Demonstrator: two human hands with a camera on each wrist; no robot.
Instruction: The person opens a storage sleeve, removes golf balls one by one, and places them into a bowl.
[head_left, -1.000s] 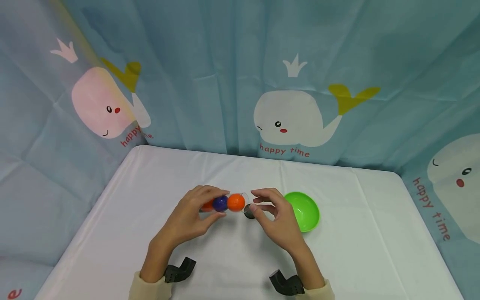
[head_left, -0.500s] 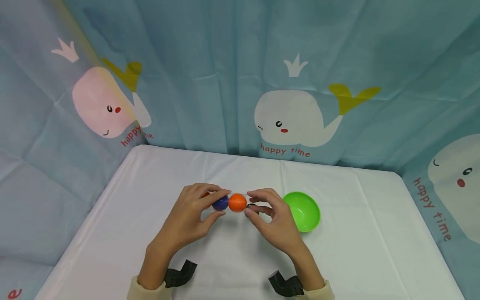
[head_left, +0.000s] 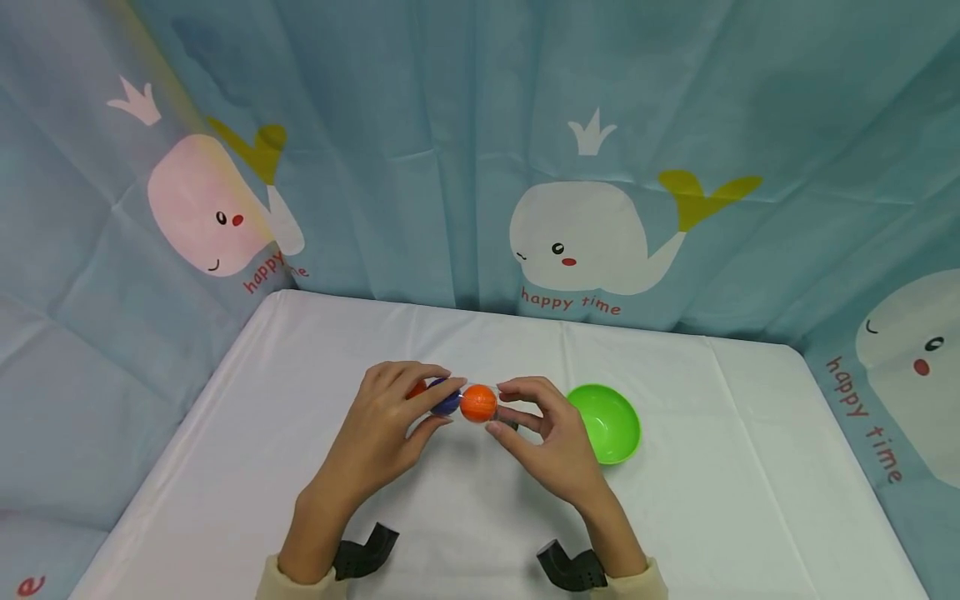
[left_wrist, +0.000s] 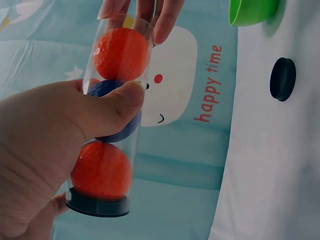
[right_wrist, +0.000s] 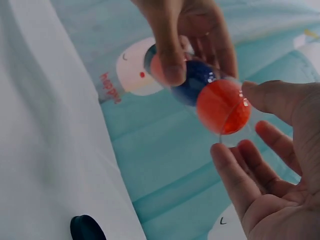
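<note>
A clear plastic tube (left_wrist: 135,145) holds an orange golf ball (left_wrist: 121,54), a dark blue golf ball (left_wrist: 120,129) and another orange golf ball (left_wrist: 102,170) in a row. A black end cap (left_wrist: 97,206) closes its left end; the right end has none. Above the table, my left hand (head_left: 378,425) grips the tube around its middle, thumb across the blue ball. The right hand (head_left: 551,437) pinches the rim of the uncapped end between thumb and index finger, beside the orange ball there. A loose black cap (right_wrist: 87,228) lies on the table, mostly hidden by the right hand in the head view.
A green bowl (head_left: 607,423) stands just right of my right hand. White cloth covers the table (head_left: 720,483). Behind and beside it hangs a blue curtain (head_left: 420,225) printed with whales. Black mounts (head_left: 366,552) are strapped to both wrists.
My right hand has come in from slightly off the tube's uncapped end and now pinches its rim. The left hand and tube have shifted slightly right and up.
</note>
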